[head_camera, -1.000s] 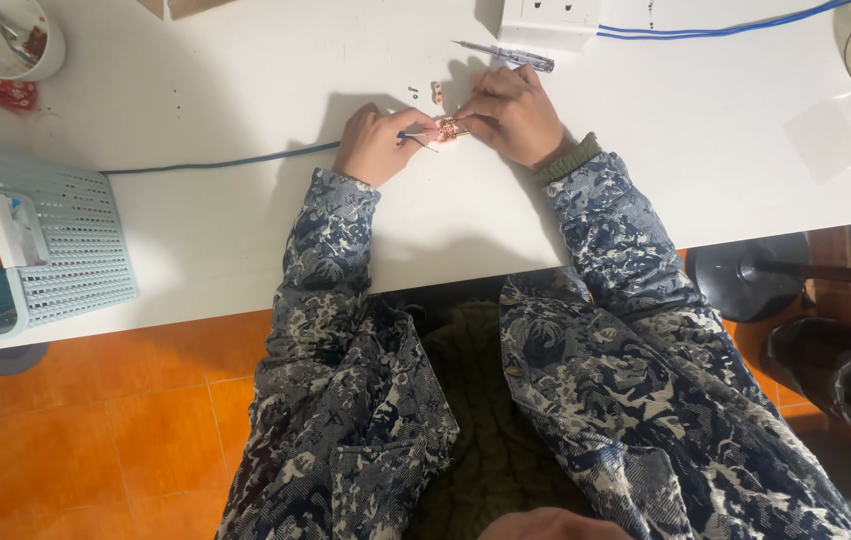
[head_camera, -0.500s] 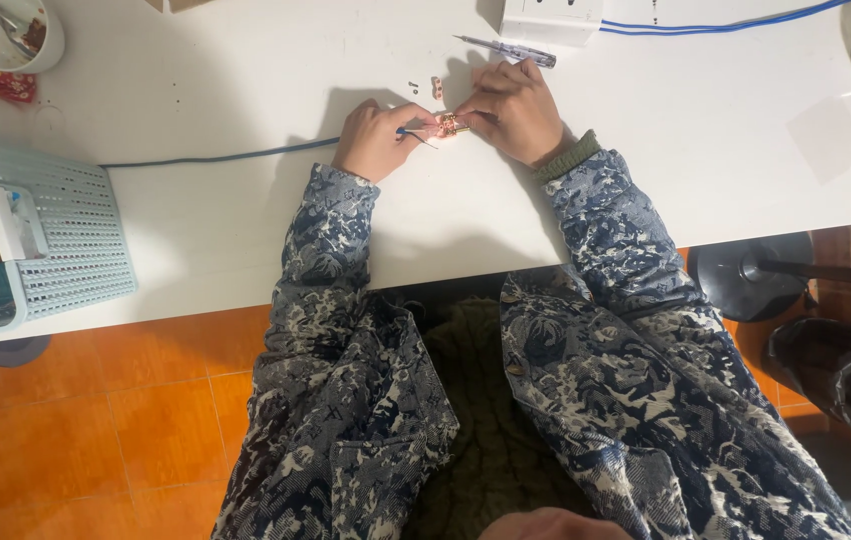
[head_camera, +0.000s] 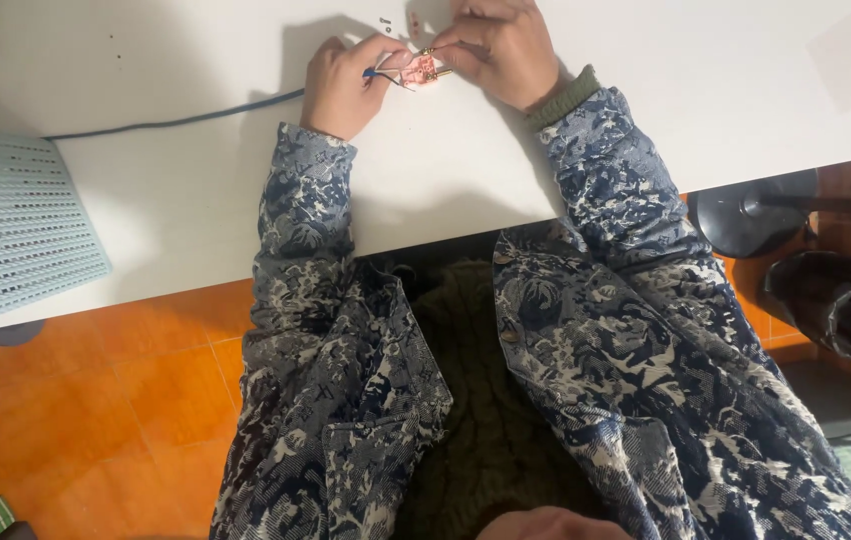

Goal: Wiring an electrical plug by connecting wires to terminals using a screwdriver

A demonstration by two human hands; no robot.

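Observation:
My left hand [head_camera: 344, 85] pinches the stripped end of a blue cable [head_camera: 176, 122] that runs left across the white table [head_camera: 446, 180]. My right hand [head_camera: 501, 50] meets it at the top of the view, its fingers closed on the thin loose wires [head_camera: 424, 68] fanning out of the cable end. Both hands rest on the tabletop, fingertips almost touching. Two tiny dark bits [head_camera: 386, 21] lie on the table just beyond the hands.
A pale blue perforated plastic basket [head_camera: 21, 235] sits on the table's left edge. Under the table at right stand a round black base [head_camera: 746, 215] and a dark bag [head_camera: 841, 305]. Orange floor tiles [head_camera: 96, 400] lie below.
The view has tilted down, so the hands now sit at the top edge and the white socket and bowl are out of sight. The hands keep their grip on the cable.

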